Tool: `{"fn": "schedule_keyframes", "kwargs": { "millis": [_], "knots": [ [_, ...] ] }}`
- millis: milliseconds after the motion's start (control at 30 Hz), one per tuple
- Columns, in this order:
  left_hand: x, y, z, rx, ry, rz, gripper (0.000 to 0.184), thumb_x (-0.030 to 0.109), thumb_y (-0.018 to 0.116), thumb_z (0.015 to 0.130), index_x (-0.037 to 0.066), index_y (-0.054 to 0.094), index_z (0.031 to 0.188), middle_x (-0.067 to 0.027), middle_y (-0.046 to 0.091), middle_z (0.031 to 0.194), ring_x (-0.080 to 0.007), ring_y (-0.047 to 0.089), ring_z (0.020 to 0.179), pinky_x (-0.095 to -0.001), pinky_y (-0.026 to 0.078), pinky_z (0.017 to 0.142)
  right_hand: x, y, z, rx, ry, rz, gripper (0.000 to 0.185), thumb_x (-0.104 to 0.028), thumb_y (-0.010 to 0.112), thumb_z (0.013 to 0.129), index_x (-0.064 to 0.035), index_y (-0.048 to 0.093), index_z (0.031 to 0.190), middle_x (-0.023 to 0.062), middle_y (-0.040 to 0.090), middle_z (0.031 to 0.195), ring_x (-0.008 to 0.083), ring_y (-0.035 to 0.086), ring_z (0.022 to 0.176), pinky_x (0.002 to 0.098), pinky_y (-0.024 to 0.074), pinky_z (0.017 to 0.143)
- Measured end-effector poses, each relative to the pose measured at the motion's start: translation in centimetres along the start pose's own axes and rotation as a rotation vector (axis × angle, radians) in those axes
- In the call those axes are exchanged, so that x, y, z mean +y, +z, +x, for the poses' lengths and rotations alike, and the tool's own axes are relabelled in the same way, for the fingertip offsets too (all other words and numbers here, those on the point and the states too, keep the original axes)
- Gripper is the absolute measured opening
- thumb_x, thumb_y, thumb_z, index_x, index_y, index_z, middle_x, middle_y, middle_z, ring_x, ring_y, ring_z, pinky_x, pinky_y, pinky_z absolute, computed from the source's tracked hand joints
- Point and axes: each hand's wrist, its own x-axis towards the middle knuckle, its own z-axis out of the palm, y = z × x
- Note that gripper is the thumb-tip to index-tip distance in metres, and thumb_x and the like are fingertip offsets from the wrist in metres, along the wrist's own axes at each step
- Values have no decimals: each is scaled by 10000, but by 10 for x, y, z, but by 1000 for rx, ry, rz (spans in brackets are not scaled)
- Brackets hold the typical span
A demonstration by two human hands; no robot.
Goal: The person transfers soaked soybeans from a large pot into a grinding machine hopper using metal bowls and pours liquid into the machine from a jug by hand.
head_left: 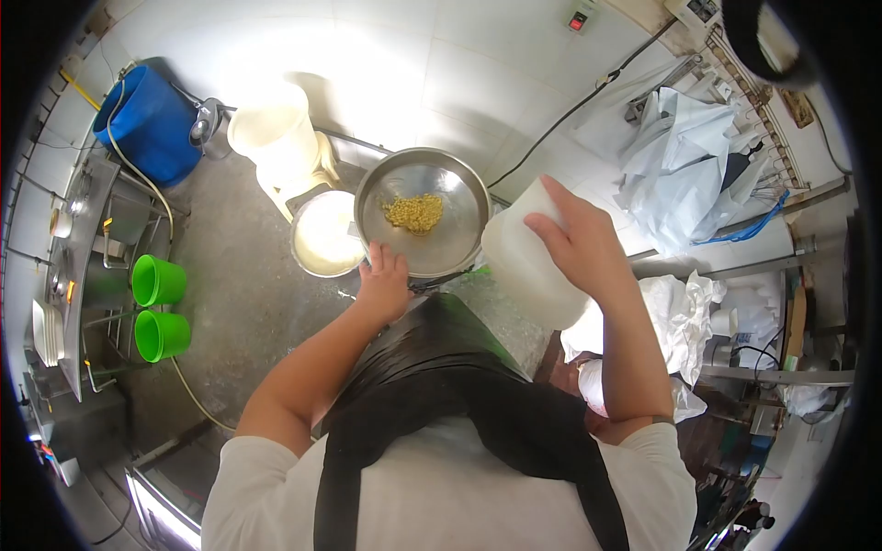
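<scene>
A wide metal bowl [469,234] sits in front of me, with a small heap of yellowish grains [415,213] on its bottom. My left hand [384,283] grips the near left rim of the bowl, fingers over the edge; its thumb is hidden. To the right of the bowl, my right hand [579,241] is closed round a whitish plastic container [528,266], held tilted in the air. The container's contents cannot be seen. Just left of the bowl is a round pan [317,241] with something pale in it, washed out by glare.
A cream bucket [269,124] rests on a pale plastic stool [312,179] by the wall. Farther left are a blue barrel [152,129], two green buckets [160,280] and a metal table [99,207]. White plastic bags [675,165] hang at right. A black cable runs along the wall.
</scene>
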Motion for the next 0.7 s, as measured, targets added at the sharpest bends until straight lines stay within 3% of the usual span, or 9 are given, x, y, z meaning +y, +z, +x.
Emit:
{"fn": "schedule_keyframes", "kwargs": {
  "millis": [300, 567, 700],
  "knots": [
    [1, -7, -1, -29, -32, -31, 831, 355, 801, 853, -39, 401, 1465, -349, 262, 1606, -551, 102, 1549, -685, 337, 1154, 45, 40, -73, 211, 262, 248, 631, -332, 732, 958, 19, 553, 1450, 279, 691, 1236, 421, 677, 1118, 418, 523, 980],
    [-2, -12, 4, -93, -36, 16, 807, 346, 789, 872, -41, 401, 1464, -343, 252, 1620, -545, 109, 1550, -665, 334, 1161, 77, 46, -112, 172, 448, 124, 603, -360, 707, 971, -13, 569, 1444, 278, 695, 1165, 431, 676, 1073, 457, 529, 944],
    [-1, -17, 4, -89, -52, 25, 798, 345, 783, 876, -57, 402, 1451, -356, 270, 1598, -542, 108, 1548, -656, 344, 1154, 89, 37, -120, 128, 431, 36, 590, -383, 684, 979, -18, 576, 1430, 271, 697, 1125, 447, 670, 1031, 489, 532, 911]
  ]
}}
